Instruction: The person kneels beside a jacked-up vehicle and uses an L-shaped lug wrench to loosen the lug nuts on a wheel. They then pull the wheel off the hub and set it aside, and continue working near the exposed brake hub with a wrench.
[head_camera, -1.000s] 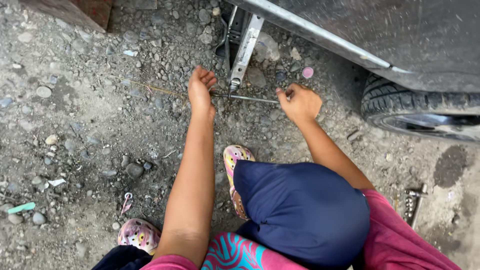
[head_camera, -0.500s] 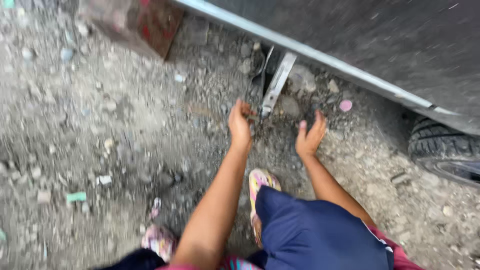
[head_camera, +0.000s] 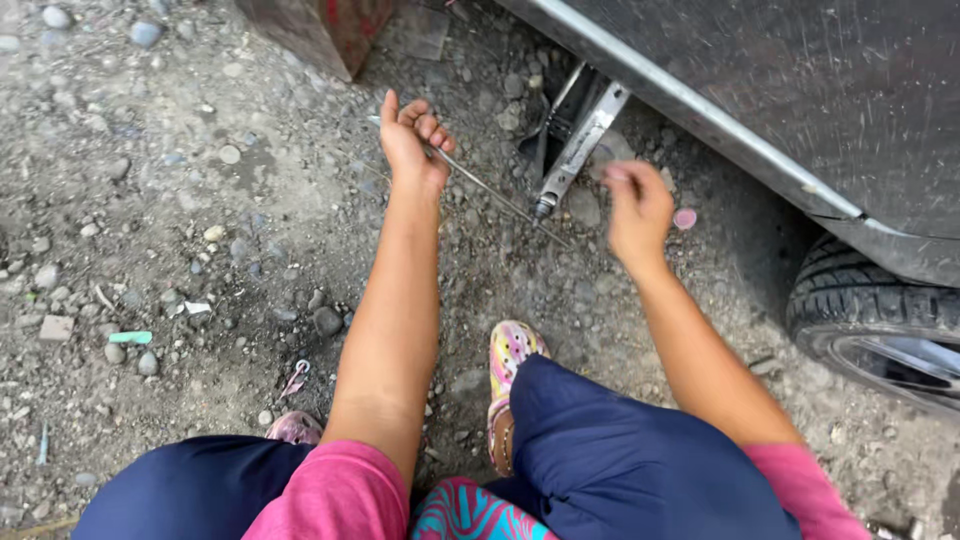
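I am squatting on gravel beside a dark car (head_camera: 800, 80). A metal scissor jack (head_camera: 580, 130) stands under the car's sill. A thin metal crank rod (head_camera: 490, 190) runs from the jack's foot up and left over the ground. My left hand (head_camera: 415, 140) is closed round the rod's far left end. My right hand (head_camera: 635, 205) hovers just right of the jack, blurred, with fingers curled. It is apart from the rod, and I cannot make out anything in it.
A tyre (head_camera: 850, 300) shows at the right under the car body. A rusty red-brown block (head_camera: 320, 30) sits at the top. A small pink disc (head_camera: 685, 218) lies by my right hand. Stones and a green scrap (head_camera: 130, 338) lie on the gravel.
My right hand let go of the rod and lifted beside the jack. The left hand swung the rod's end up and left, so the rod lies diagonally instead of level.
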